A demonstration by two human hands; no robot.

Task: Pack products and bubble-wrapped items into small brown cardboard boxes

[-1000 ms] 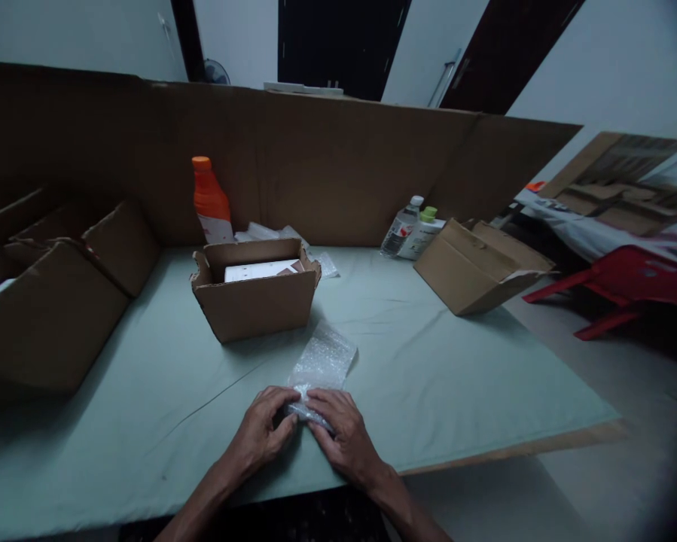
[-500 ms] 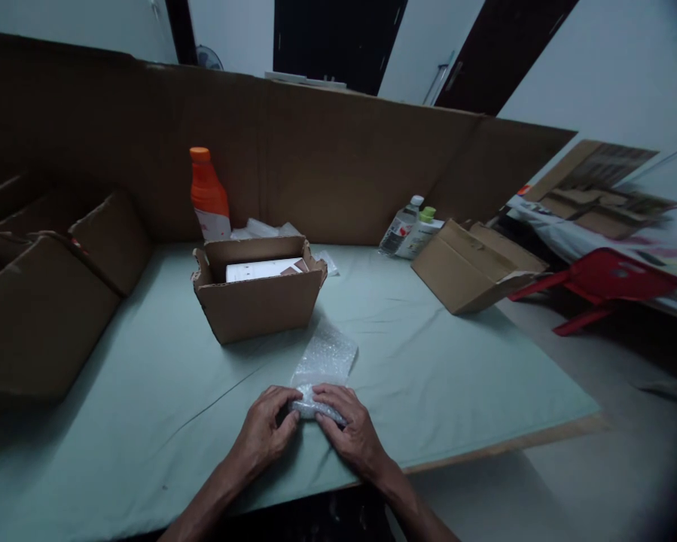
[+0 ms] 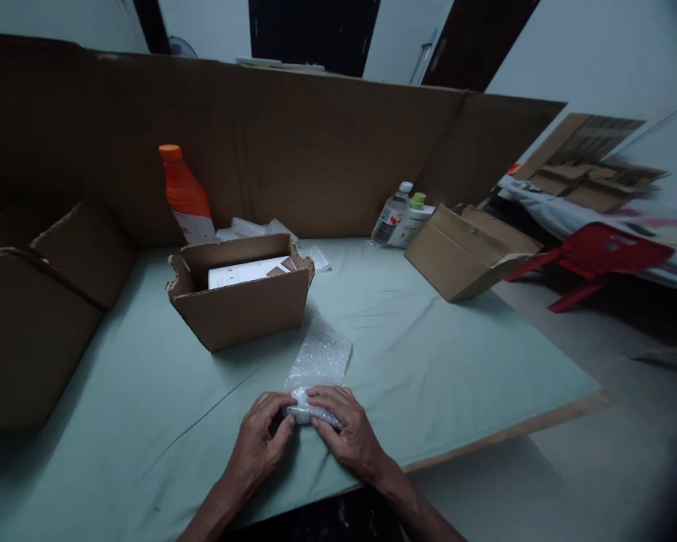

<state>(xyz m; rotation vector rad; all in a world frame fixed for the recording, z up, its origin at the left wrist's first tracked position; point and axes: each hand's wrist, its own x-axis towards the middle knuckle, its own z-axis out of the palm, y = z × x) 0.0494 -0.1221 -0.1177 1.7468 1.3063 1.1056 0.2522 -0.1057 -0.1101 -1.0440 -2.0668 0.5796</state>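
Observation:
A sheet of bubble wrap (image 3: 320, 355) lies on the green cloth near the table's front edge, its near end rolled into a thick bundle. My left hand (image 3: 263, 435) grips the left end of that roll, thumb in front and fingers on top. On the right end, my right hand (image 3: 346, 430) is closed in the same manner. Whatever the roll may contain is hidden by the wrap and my fingers. The flat part of the sheet stretches away toward an open cardboard box (image 3: 248, 312), which holds a white printed box (image 3: 245, 273).
An orange bottle (image 3: 187, 197) stands at the back left by a cardboard partition (image 3: 315, 150). Clear plastic packs lie behind the box. A clear bottle (image 3: 391, 216), a green-capped white bottle (image 3: 413, 223) and a tilted carton (image 3: 465, 252) are back right. Larger cartons (image 3: 33, 339) stand left.
The view has turned slightly, so the surroundings sit a little differently. Both hands stay on the bubble wrap roll, with hardly any visible shift against the table.

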